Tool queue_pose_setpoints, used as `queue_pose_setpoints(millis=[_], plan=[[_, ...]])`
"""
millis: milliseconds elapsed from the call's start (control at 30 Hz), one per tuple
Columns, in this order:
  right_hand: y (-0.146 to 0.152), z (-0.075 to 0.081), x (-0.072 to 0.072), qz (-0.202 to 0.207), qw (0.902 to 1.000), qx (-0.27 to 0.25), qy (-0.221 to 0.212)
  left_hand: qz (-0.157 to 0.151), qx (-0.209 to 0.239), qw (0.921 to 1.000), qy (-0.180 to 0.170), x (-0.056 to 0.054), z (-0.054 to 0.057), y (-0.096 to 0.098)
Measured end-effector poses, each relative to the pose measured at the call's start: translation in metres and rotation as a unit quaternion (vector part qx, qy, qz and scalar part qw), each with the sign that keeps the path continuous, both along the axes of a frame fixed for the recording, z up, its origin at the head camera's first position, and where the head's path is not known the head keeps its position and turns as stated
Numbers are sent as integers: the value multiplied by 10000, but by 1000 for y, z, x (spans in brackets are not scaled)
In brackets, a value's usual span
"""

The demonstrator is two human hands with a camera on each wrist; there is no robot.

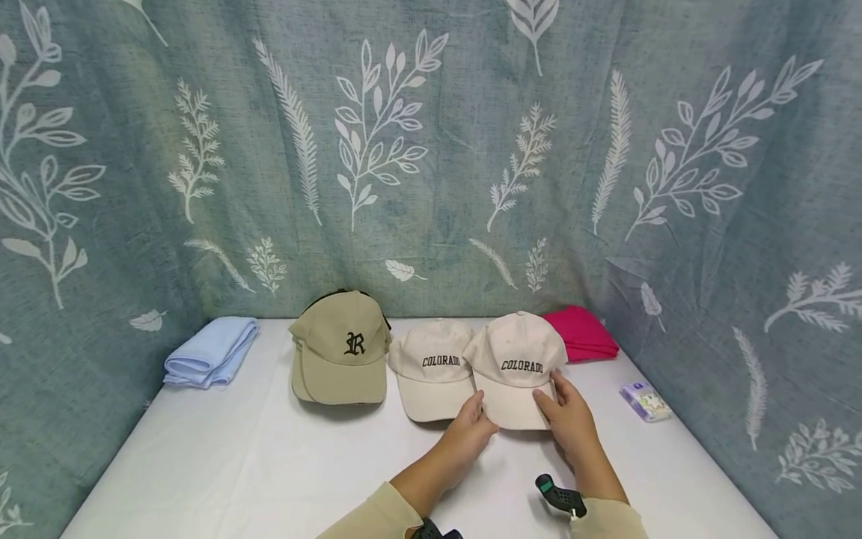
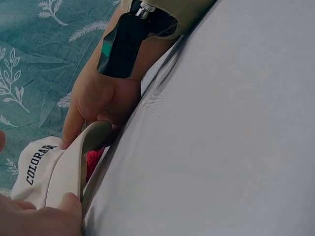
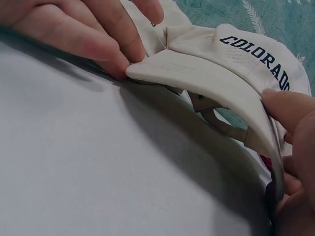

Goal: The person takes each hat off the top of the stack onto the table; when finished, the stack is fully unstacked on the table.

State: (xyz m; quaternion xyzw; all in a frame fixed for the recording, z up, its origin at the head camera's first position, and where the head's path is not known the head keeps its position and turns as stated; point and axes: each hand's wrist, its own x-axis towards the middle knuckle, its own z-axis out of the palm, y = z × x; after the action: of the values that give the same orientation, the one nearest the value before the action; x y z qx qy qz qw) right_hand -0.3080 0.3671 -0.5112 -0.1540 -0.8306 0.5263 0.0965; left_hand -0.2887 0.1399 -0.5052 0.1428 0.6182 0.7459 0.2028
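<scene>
Both hands are at the brim of a cream baseball cap (image 1: pixel 517 404) lettered COLORADO, the rightmost of the caps in the head view. My right hand (image 1: pixel 572 419) grips its right brim edge, thumb on top and other fingers round the side and beneath. At the left brim corner, my left hand (image 1: pixel 461 445) pinches with its fingertips, seen closer in the right wrist view (image 3: pixel 83 39). The brim arches, and its underside and back strap (image 3: pixel 229 129) show in the right wrist view. A matching cream cap (image 1: pixel 431 400) stands just left, partly overlapped by the held one.
Olive caps (image 1: pixel 343 382), stacked with a black R in front, stand further left. Folded light blue cloth (image 1: pixel 212 352) lies at the table's left edge. Red folded cloth (image 1: pixel 586 337) sits behind the held cap. A small purple packet (image 1: pixel 645 402) rests near the right edge.
</scene>
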Motion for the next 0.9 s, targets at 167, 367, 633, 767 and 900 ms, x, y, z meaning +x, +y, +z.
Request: queue_pose_setpoints(millis=[167,367,633,767,900], plan=[[-4,2,-1,453,9962,630,-393,-22,-15,10000,7,-2,-1,-1],[-9,-1,0,969,9874,1221,-257,19,-181,9998,97,-2,-2,-3],[-18,-3,-2,789,9863,1429,-248,602,-1156,9910,294,3,3,-7],[-23,0,1,654,9858,1520,-277,1032,-1498,9827,352,7,7,-8],[-25,4,4,516,9880,1436,-241,1048,-1107,9879,284,6,11,-8]])
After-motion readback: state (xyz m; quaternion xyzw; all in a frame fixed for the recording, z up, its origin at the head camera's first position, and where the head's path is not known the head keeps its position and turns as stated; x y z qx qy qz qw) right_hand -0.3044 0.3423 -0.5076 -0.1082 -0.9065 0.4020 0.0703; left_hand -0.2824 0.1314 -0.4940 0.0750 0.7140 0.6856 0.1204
